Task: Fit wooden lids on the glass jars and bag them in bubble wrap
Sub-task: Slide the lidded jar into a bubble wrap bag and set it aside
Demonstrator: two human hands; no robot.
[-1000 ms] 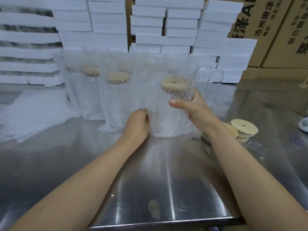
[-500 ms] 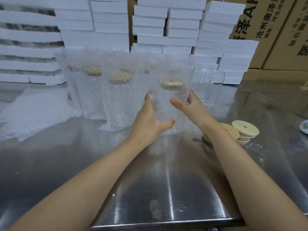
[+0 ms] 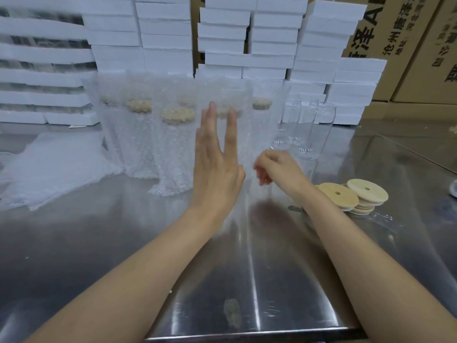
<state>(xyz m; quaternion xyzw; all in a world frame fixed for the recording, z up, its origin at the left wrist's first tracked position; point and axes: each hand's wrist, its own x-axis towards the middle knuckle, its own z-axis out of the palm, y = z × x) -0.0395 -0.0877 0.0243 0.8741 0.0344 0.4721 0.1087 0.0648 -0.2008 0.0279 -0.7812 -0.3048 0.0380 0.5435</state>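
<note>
L hand (image 3: 215,167) gripping nothing: fingers straight, raised flat before bagged jars (image 3: 173,144); contact unclear. R hand (image 3: 277,167) hanging loosely curled, empty, just beside it. Bagged jars standing upright in a row on steel table (image 3: 247,268), lids on. Bare glass jars (image 3: 319,129) standing to R; wooden lids (image 3: 351,194) lying stacked nr R wrist.

Two hands (image 3: 217,169); three bare jars (image 3: 321,129); roughly six bagged jars (image 3: 176,149); two lid stacks (image 3: 367,191).
</note>
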